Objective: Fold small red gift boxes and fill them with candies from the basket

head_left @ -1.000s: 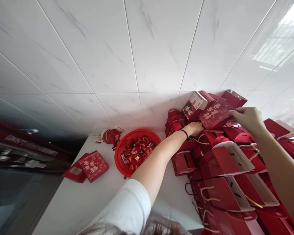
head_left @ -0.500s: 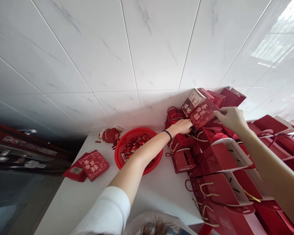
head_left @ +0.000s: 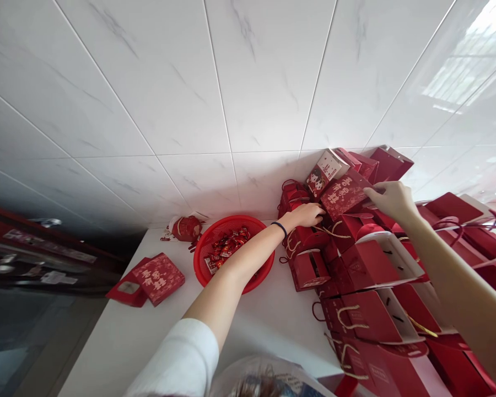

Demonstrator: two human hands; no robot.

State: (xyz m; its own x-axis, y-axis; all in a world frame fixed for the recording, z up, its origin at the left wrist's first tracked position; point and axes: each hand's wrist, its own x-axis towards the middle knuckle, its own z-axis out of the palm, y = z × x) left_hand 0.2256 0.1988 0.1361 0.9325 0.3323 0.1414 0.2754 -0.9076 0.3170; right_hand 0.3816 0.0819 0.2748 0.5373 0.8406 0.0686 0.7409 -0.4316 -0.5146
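Fingers of right hand (head_left: 393, 197) pinch printed red box (head_left: 342, 194); left hand (head_left: 305, 214) curled, hold unclear

White table (head_left: 281, 320) carries the lot; clock read from centre of head view. Biggest group: red bags (head_left: 367, 317), packed from 3 to 5 o'clock, several with mouths open. Can't make out contents. Red mesh basket (head_left: 227, 223) at 6 o'clock, left forearm (head_left: 227, 289) crossing over it. Printed red box at 3 o'clock, tilted among the bags: right thumb on its face, other fingers behind the edge, so gripped, not released. Left hand just beside its lower left edge, fingertips hidden; can't tell if they grip anything. Red-and-white box (head_left: 324, 172) leans just beside, between 2 and 3. Two more at 8 o'clock, well apart from both hands: second printed box (head_left: 159, 278) partly over plain red box (head_left: 134, 298). Red pouch (head_left: 187, 229) between 8 and 9. Sweets (head_left: 231, 242) lie in the basket. Smallest: dark band (head_left: 281, 227), left wrist.

Progress, my read: partway. Done: bags grouped, many standing open. Left: box in hand not let go, plenty of sweets remaining, 8 o'clock pair sitting outside the group.
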